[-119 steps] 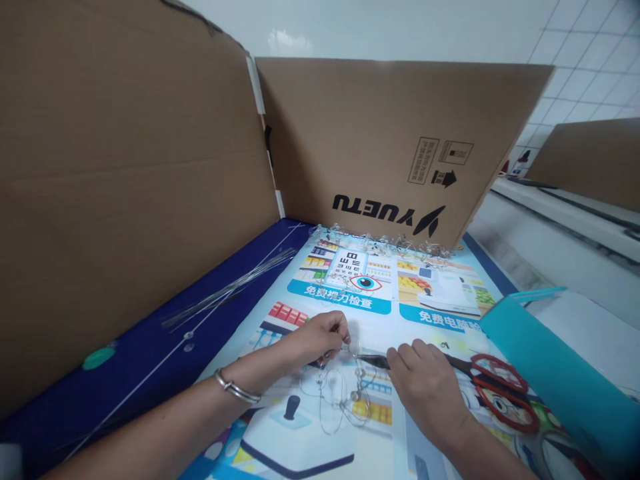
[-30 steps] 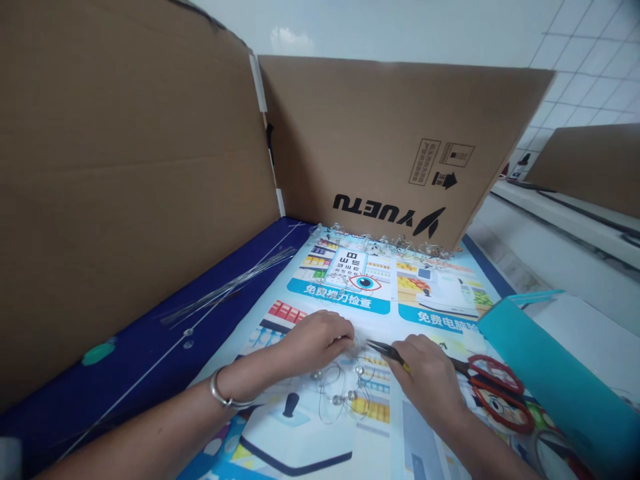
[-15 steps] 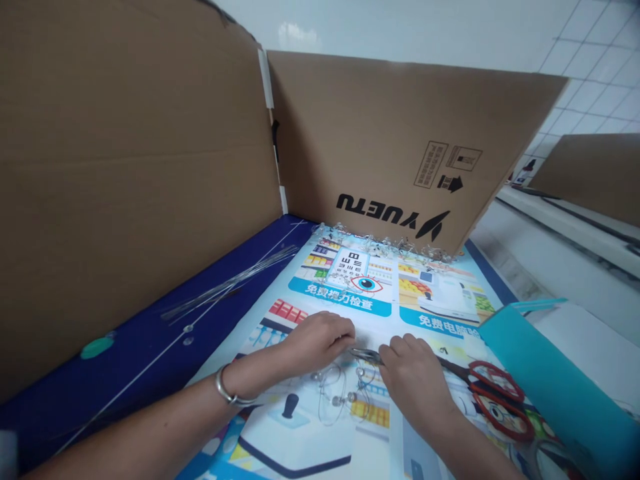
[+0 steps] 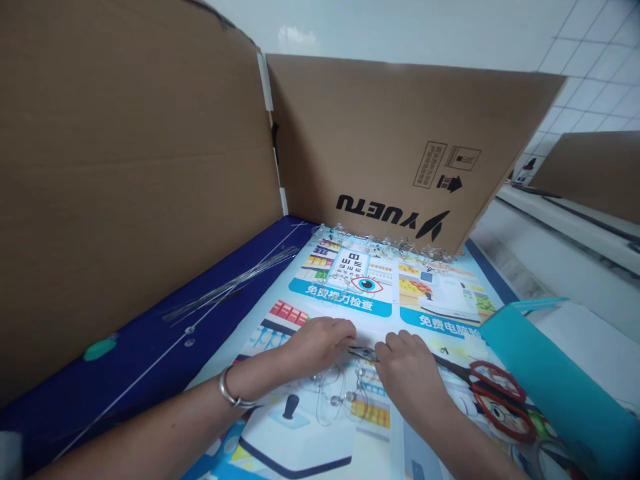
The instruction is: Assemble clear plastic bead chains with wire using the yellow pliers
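Over the printed poster (image 4: 370, 333), my right hand (image 4: 407, 370) is wrapped round small pliers (image 4: 364, 353), whose metal jaws point left. My left hand (image 4: 320, 343) is closed in a pinch at the tips of the jaws; thin wire seems to run from it, but what the fingers hold is too small to make out. Below the jaws hangs or lies a looped thin wire with clear beads (image 4: 343, 400). Red-handled scissors (image 4: 500, 400) lie right of my right hand, partly behind it.
Cardboard panels (image 4: 400, 133) stand at the left and back. Several beaded wire pieces (image 4: 390, 247) lie along the back panel's foot. Straight wires (image 4: 235, 283) lie on the blue surface at left. A turquoise folder (image 4: 555, 380) stands at the right.
My right hand and the pliers have shifted slightly left and up, and the jaws look a little more apart. My left hand has barely moved.
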`<move>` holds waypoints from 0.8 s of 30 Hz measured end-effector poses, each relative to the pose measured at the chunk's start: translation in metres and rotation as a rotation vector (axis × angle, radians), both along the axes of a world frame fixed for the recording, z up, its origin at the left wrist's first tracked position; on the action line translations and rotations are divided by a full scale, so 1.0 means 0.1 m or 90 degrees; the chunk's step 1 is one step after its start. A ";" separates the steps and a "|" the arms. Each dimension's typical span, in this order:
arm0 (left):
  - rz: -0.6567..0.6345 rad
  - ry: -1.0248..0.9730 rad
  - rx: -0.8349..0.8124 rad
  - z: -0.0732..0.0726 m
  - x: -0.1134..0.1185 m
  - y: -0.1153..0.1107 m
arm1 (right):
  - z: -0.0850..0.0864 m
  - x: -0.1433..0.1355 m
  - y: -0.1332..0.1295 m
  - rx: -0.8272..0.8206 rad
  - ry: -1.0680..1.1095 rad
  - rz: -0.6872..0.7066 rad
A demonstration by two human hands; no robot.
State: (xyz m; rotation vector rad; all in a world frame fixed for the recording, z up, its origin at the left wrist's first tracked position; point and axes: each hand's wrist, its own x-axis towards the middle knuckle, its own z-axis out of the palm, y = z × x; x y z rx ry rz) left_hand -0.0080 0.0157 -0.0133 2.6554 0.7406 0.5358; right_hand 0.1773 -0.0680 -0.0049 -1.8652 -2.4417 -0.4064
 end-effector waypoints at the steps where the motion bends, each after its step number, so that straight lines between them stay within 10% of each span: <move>1: 0.002 -0.002 0.001 -0.01 0.00 0.00 | -0.01 0.00 0.00 0.001 0.000 0.000; 24: -0.056 -0.031 0.053 -0.08 0.02 -0.04 | 0.06 -0.01 0.00 -0.012 -0.021 0.019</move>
